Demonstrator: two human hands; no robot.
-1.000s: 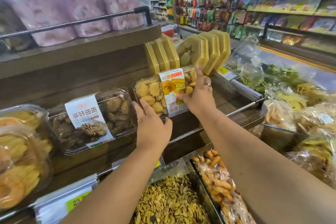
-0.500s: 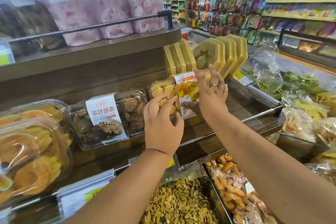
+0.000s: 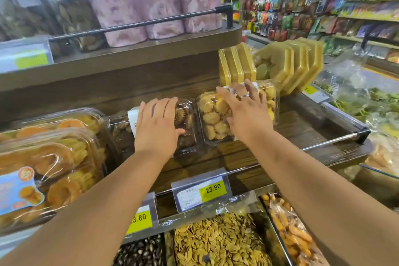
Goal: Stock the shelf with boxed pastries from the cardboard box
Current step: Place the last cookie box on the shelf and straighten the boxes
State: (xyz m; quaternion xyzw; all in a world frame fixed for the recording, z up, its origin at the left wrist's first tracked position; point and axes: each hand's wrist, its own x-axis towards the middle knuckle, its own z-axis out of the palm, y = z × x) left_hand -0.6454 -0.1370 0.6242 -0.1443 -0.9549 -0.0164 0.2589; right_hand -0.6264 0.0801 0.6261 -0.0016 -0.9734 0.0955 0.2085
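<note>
Two clear plastic pastry boxes lean side by side against the back of the wooden shelf (image 3: pixel 248 153). My left hand (image 3: pixel 156 124) lies flat, fingers straight, on the box of brown cookies (image 3: pixel 187 123), covering most of its white label. My right hand (image 3: pixel 246 112), with a ring on it, rests with spread fingers on the box of yellow cookies (image 3: pixel 212 116). The cardboard box is out of view.
Stacked clear boxes of ring pastries (image 3: pixel 51 153) fill the shelf's left end. Yellow hexagonal boxes (image 3: pixel 291 65) stand upright behind at the right. A metal rail (image 3: pixel 330 140) edges the shelf front. Price tags (image 3: pixel 201 190), seed bins and bagged snacks lie below.
The yellow cookie box went from held tilted in both hands to leaning on the shelf beside the brown one. My left hand shifted onto the brown box. The camera moved closer.
</note>
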